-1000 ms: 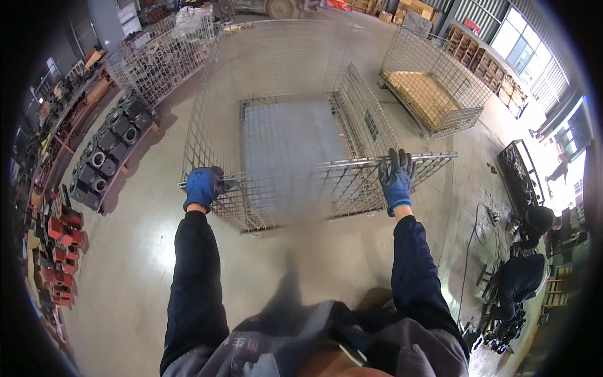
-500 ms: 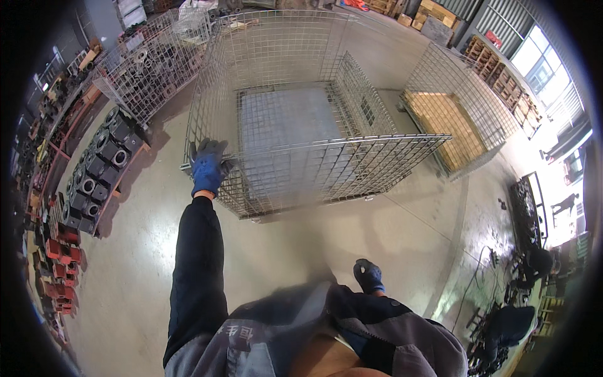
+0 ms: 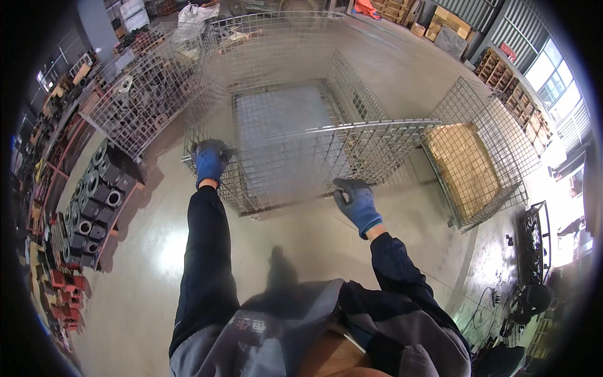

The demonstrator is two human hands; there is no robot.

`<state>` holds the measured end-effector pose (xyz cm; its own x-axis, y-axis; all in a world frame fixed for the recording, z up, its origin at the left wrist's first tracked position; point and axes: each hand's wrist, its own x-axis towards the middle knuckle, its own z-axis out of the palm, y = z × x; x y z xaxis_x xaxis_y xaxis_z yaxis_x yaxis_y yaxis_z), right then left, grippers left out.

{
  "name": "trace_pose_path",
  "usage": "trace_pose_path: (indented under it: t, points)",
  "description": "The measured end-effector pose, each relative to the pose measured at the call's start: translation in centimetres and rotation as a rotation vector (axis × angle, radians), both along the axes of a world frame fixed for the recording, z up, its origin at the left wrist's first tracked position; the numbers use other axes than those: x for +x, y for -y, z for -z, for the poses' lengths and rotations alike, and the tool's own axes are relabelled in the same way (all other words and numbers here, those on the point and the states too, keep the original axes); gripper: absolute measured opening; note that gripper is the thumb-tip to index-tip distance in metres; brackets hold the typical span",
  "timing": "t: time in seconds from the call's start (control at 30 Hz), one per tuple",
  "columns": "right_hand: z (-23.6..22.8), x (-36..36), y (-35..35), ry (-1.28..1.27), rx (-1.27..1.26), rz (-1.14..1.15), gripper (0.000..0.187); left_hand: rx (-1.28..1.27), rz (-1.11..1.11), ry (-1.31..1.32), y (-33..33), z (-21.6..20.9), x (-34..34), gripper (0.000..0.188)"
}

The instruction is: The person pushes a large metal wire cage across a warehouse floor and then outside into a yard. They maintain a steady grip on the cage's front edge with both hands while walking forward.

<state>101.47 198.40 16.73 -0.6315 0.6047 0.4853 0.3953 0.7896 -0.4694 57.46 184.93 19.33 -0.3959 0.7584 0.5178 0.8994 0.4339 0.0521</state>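
A large wire mesh cage [image 3: 326, 128] stands before me, with a grey sheet [image 3: 286, 119] lying on its floor. My left hand [image 3: 211, 162], in a blue and dark grey work glove, is closed over the rim at the cage's near left corner. In a matching glove, my right hand [image 3: 359, 205] is raised close to the front mesh panel, its thumb apart from its fingers. Nothing shows in its grasp. Whether its fingertips touch the mesh I cannot tell.
To the right is another mesh cage [image 3: 524, 182] with a wooden board [image 3: 468, 166] in its base. Another cage [image 3: 147, 97] at the left holds many metal parts. Dark castings [image 3: 94, 201] and red parts [image 3: 66, 292] line the left side. A dark metal frame [image 3: 532, 245] stands at the right.
My right hand has risen from beside my body toward the front panel. My left hand stays on the corner. The view has shifted, and the right cage now appears lower and nearer.
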Motion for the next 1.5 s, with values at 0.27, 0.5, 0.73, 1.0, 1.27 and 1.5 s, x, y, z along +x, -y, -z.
trace_pose_path:
  t: [0.27,0.5,0.73,1.0,1.27,1.5]
  points:
    - [7.3,-7.5,-5.9,0.158,-0.259,-0.100,0.021,-0.070,-0.059,0.026,-18.4,1.1,-17.8,0.036]
    - [4.2,-7.6,-9.4,0.545,-0.575,0.078,0.017,0.177,-0.241,-0.168,-34.2,4.0,-19.2,0.064]
    - [12.3,7.1,-6.4,0.332,-0.927,0.711,0.031,-0.745,0.205,0.576,-33.3,26.3,-2.9,0.040]
    - [21.0,26.4,-2.4,0.491,-1.449,1.347,0.048,-1.075,0.454,0.712,-37.4,27.6,15.8,0.031]
    - [21.8,43.5,-18.1,-0.383,-0.894,1.525,0.061,-0.871,0.563,0.458,-61.9,22.9,28.7,0.033]
    - [-1.0,51.5,-45.0,-0.072,-0.101,1.484,0.032,-0.295,0.989,0.561,-83.8,14.9,47.8,0.021]
